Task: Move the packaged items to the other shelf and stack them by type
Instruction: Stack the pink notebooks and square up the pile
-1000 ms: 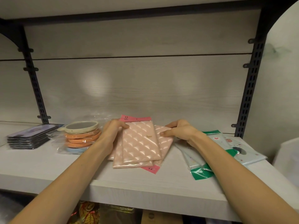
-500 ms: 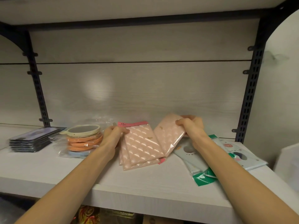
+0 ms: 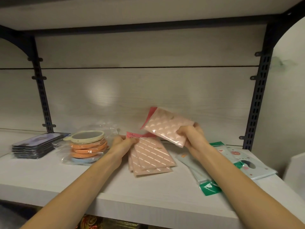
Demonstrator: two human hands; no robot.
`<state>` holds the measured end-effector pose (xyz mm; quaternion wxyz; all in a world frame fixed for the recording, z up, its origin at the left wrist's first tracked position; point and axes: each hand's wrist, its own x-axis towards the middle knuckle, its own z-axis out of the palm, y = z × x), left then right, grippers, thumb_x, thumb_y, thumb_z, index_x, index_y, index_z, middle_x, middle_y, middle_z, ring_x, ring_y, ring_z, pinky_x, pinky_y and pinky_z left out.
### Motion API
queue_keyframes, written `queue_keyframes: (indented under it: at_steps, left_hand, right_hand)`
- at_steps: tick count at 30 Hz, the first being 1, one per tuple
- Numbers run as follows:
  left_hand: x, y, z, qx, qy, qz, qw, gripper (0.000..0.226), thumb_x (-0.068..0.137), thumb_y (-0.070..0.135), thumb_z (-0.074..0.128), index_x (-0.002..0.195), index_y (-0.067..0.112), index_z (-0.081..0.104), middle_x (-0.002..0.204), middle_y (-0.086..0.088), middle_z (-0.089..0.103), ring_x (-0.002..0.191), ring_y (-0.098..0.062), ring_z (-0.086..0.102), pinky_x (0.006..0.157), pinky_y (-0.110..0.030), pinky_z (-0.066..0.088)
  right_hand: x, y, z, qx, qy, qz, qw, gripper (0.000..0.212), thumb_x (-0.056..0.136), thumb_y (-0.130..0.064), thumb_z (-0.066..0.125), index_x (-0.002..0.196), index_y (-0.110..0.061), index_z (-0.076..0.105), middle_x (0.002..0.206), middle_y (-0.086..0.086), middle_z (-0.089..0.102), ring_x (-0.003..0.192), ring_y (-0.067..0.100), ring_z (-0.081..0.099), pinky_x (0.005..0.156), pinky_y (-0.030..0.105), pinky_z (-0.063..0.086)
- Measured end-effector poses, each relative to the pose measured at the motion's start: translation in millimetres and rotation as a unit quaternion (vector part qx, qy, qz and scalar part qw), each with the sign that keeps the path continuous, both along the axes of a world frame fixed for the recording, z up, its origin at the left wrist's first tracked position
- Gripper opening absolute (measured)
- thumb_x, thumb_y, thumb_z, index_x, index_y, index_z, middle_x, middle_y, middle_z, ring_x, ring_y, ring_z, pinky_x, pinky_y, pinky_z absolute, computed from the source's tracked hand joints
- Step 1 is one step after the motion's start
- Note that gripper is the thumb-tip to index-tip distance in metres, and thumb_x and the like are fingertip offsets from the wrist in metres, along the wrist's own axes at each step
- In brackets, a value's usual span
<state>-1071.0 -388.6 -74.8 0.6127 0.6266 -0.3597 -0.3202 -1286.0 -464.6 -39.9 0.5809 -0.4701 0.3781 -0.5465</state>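
- Right hand (image 3: 192,135): fingers curled around the near right edge of one pink quilted packet (image 3: 166,128), gripping it. Packet is held off the shelf, tilted, its red header card pointing up and to the left.
- Left hand (image 3: 124,143): thumb and fingers pinch the top left corner of the pink packet stack (image 3: 152,158), at the red header strip.
- Pink packet stack: about three quilted packets, fanned slightly, lying flat on the white shelf (image 3: 82,180) near centre. The lifted packet hangs above and to the right of it; cannot tell whether its lower edge touches the stack.
- Left of the stack, just beside the left hand: pile of round bagged items (image 3: 88,146) in clear plastic. Cream one with a dark face on top, orange ones under it, a pale blue one at the bottom.
- Far left on the same shelf: neat stack of dark flat packages (image 3: 35,147), well apart from the pink packets.
- Right of the stack, partly under the right forearm: light blue packets with green headers (image 3: 247,164), spread loosely and overlapping, not squared up. One green header reaches close to the shelf's front edge.
- Black slotted uprights (image 3: 258,100) stand at both sides of the grey back panel; another shelf board runs overhead.
- Below the shelf front: colourful packaging, too little visible to identify.
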Motion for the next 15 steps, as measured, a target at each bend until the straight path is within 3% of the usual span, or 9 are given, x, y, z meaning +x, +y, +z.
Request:
queue_keyframes:
  at_steps: [1,3,6,9,11,13,15]
  left_hand:
    - [0.8,-1.0,-0.6,0.000,0.005,0.000,1.000,0.010,0.087,0.008,0.073,0.096,0.004,0.070,0.098,-0.017,0.076,0.097,-0.033,0.072,0.095,-0.042,0.056]
    - [1.4,-1.4,-1.5,0.001,0.012,0.000,1.000,0.012,0.088,0.008,0.074,0.098,0.004,0.069,0.100,-0.018,0.076,0.098,-0.034,0.071,0.097,-0.044,0.055]
    - [4.8,-5.5,-5.1,0.006,0.016,0.006,1.000,0.025,0.086,0.011,0.076,0.107,0.001,0.066,0.103,-0.020,0.075,0.098,-0.035,0.071,0.096,-0.045,0.055]
    - [6.0,-9.0,-7.0,0.002,0.013,0.016,1.000,0.023,0.088,0.011,0.076,0.107,0.001,0.067,0.100,-0.018,0.075,0.087,-0.030,0.071,0.082,-0.036,0.057]
    - [5.1,-8.7,-6.0,-0.011,0.014,0.023,1.000,0.019,0.089,0.013,0.075,0.103,0.004,0.067,0.098,-0.016,0.075,0.080,-0.025,0.069,0.072,-0.030,0.055]
    - [6.0,-8.5,-5.9,-0.018,0.024,0.018,0.999,0.027,0.086,0.021,0.079,0.104,0.004,0.068,0.099,-0.015,0.076,0.085,-0.028,0.072,0.076,-0.032,0.056]
    - [6.0,-7.5,-5.7,-0.016,0.024,-0.001,1.000,0.038,0.081,0.027,0.084,0.107,0.002,0.071,0.096,-0.013,0.078,0.091,-0.030,0.075,0.083,-0.036,0.059]
  right_hand:
    - [3.0,1.2,-2.3,0.008,0.013,0.010,1.000,0.060,0.065,-0.001,0.067,0.122,-0.012,0.054,0.105,0.013,0.069,0.099,0.035,0.068,0.088,0.057,0.055]
    - [5.6,-1.6,-7.2,0.015,0.037,0.020,0.999,0.052,0.075,0.009,0.063,0.122,-0.011,0.053,0.105,0.014,0.068,0.098,0.034,0.069,0.087,0.054,0.057]
    - [2.2,-4.5,-13.0,0.040,0.099,0.040,0.994,0.046,0.077,0.006,0.067,0.120,-0.003,0.053,0.099,0.018,0.069,0.083,0.031,0.070,0.082,0.052,0.060]
    - [-3.8,-1.8,-12.1,0.020,0.185,0.052,0.981,0.030,0.078,-0.004,0.077,0.101,-0.001,0.058,0.096,0.021,0.071,0.079,0.029,0.070,0.082,0.055,0.060]
    - [-5.0,-0.3,-12.8,-0.005,0.226,0.044,0.973,0.030,0.076,-0.014,0.083,0.094,-0.006,0.061,0.096,0.019,0.073,0.080,0.027,0.072,0.076,0.050,0.062]
    - [-3.8,2.3,-12.3,-0.022,0.271,0.043,0.961,0.035,0.070,-0.029,0.089,0.088,-0.007,0.067,0.086,0.016,0.076,0.068,0.024,0.070,0.072,0.045,0.062]
    - [-1.1,2.8,-13.6,-0.045,0.345,0.056,0.936,0.041,0.064,-0.045,0.089,0.069,-0.011,0.068,0.067,0.009,0.074,0.053,0.021,0.061,0.062,0.042,0.055]
